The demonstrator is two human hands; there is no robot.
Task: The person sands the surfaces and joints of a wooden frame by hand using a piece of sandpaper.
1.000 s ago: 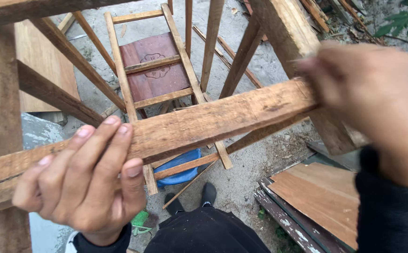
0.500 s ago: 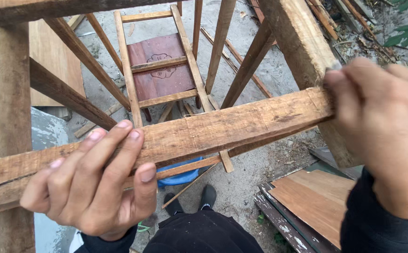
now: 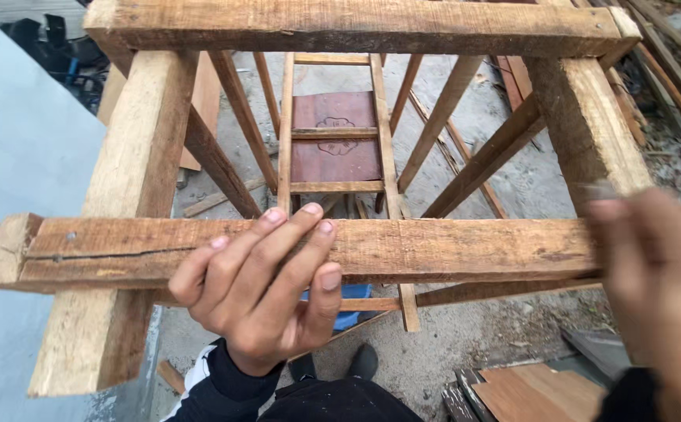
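A rough wooden plank [image 3: 450,248] lies level across the near side of a timber frame, resting on the left beam [image 3: 133,195] and the right beam [image 3: 590,133]. My left hand [image 3: 258,285] curls over the plank's near edge around its middle, fingers on top. At the plank's right end sits my right hand [image 3: 657,289], blurred, gripping it where it meets the right beam. A far crossbeam [image 3: 356,27] closes the frame at the top.
Below the frame stands a wooden ladder [image 3: 336,180] over a reddish panel [image 3: 336,137] on the dirt ground. Diagonal braces [image 3: 223,156] run under the beams. A blue object [image 3: 352,305] and brown boards [image 3: 543,395] lie low. A grey wall [image 3: 20,172] rises at the left.
The plank has swung from tilted to level across the frame, and the view has risen to show the far crossbeam. My left hand has slid toward the plank's middle.
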